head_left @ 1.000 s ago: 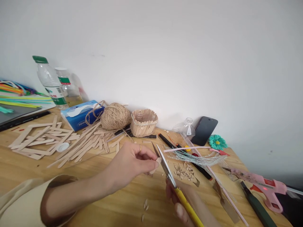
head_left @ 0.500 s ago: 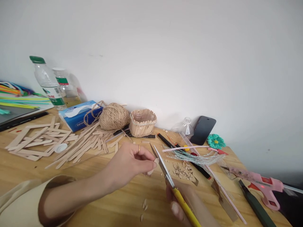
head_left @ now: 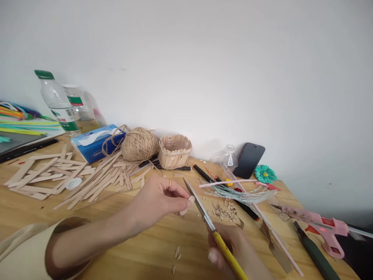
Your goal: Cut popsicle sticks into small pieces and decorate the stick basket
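Between its thumb and forefinger, my left hand [head_left: 164, 200] pinches a small pale wooden piece [head_left: 190, 200] with rounded edges. My right hand [head_left: 230, 247] grips yellow-handled scissors [head_left: 224, 249], whose blades point away and to the left. The blades lie together, right beside the wooden piece; whether they touch it I cannot tell. Below my hands a few wood slivers [head_left: 177, 254] lie on the table, and a pile of wood chips [head_left: 224, 210] sits just beyond the scissors.
Behind stand a small wooden-stick basket [head_left: 175, 155] and a twine ball [head_left: 140, 144]. Loose craft sticks [head_left: 99, 182] spread at left beside a tissue pack [head_left: 99, 144] and bottles [head_left: 58, 101]. At right are a phone [head_left: 250, 161], a teal flower [head_left: 265, 174] and a pink glue gun [head_left: 323, 229].
The scissors' blades have closed together, where they stood slightly apart before. My left hand still pinches the wooden piece in nearly the same place.
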